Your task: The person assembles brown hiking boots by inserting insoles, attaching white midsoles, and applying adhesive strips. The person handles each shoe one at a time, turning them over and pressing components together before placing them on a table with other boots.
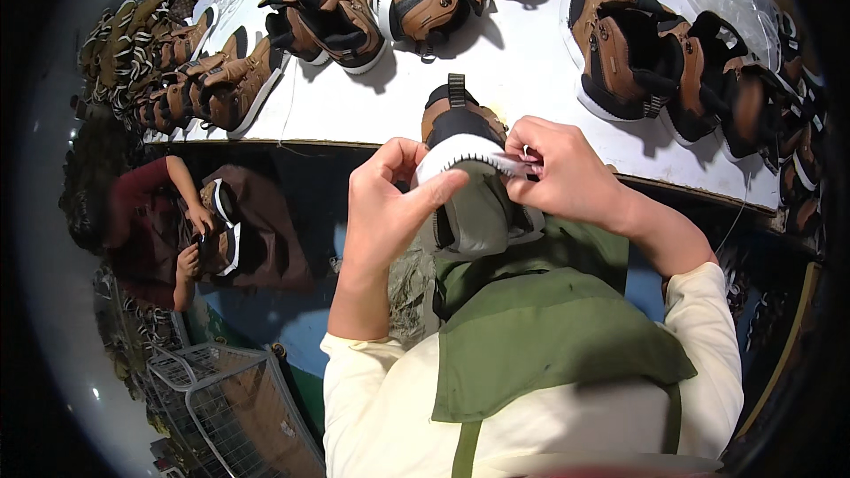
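Between my hands, over the near edge of the table, is a brown and black shoe [452, 124] with a ribbed black heel loop. A white strip [465, 152] with black stitches runs around its sole edge, above a grey-green underside. My left hand [387, 199] is closed on the shoe's left side, its thumb pressed against the white strip. On the right side, my right hand [562, 168] is pinched at the strip's edge. What its fingertips hold is small and mostly hidden.
Finished-looking brown shoes [341, 13] stand on the white table [354, 102], with others [629, 57] at right and a pile at far left. At left sits a co-worker [146, 212] handling a shoe. A wire cart [221, 389] stands lower left. A green apron [549, 345] covers my lap.
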The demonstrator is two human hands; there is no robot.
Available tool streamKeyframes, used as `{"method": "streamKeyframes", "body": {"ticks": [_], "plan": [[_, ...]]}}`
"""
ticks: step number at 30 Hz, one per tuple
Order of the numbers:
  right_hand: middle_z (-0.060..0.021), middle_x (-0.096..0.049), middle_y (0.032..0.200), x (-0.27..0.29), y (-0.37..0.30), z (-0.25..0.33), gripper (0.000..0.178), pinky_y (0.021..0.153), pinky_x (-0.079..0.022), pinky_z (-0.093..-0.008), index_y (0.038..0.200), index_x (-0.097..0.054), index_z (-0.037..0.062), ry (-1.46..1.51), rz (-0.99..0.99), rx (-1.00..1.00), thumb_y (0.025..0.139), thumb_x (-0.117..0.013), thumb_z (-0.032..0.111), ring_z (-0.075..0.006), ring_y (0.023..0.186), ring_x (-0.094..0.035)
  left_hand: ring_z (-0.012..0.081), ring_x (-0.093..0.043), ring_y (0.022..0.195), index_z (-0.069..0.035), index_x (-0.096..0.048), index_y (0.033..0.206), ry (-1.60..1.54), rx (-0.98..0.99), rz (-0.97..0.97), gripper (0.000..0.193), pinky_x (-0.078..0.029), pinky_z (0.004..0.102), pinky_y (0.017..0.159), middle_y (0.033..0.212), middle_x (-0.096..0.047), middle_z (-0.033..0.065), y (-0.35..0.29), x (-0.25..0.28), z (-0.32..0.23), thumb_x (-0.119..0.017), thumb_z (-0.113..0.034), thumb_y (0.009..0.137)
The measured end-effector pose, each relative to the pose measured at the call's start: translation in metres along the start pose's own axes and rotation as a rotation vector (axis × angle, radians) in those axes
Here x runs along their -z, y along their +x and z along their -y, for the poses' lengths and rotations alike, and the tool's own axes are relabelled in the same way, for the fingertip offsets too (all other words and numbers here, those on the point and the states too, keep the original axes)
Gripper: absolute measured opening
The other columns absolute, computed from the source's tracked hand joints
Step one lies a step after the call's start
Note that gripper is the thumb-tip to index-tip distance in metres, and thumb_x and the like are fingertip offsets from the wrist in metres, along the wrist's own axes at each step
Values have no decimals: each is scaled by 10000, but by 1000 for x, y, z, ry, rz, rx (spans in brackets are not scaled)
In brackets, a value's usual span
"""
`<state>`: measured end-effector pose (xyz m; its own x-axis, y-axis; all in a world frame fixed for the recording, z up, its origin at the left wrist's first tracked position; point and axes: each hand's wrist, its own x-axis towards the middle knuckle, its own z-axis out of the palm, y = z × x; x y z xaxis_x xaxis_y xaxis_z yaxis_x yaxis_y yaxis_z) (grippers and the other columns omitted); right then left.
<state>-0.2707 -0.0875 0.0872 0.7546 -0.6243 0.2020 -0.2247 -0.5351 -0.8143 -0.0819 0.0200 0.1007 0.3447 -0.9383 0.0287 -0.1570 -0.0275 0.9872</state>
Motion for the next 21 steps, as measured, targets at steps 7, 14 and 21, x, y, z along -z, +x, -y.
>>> {"method": "streamKeyframes", "body": {"ticks": [7,14,21], "plan": [[-11,-482,742,2,-7,1,278,527,-359,-224,924,-493,0,345,84,-113,665,-573,-58,-57,606,-410,33,-370,576,-29,-526,701,10,-137,-35,328,-284,195,499,639,-461,-49,-11,-10,13,-822,-168,729],[-22,-484,732,22,-4,4,216,534,-349,-233,835,-508,-4,266,135,-128,639,-573,-66,-64,616,-390,155,-369,518,-52,-502,685,417,-628,-56,355,-282,281,463,585,-406,24,-8,-23,-3,-852,-102,653],[-117,-543,764,35,-1,2,192,588,-454,-383,816,-535,10,-82,-15,167,653,-616,-52,-300,671,-577,192,-439,559,-24,-523,740,469,-596,26,311,-355,284,512,633,-461,59,5,-26,-15,-823,-77,673]]}}
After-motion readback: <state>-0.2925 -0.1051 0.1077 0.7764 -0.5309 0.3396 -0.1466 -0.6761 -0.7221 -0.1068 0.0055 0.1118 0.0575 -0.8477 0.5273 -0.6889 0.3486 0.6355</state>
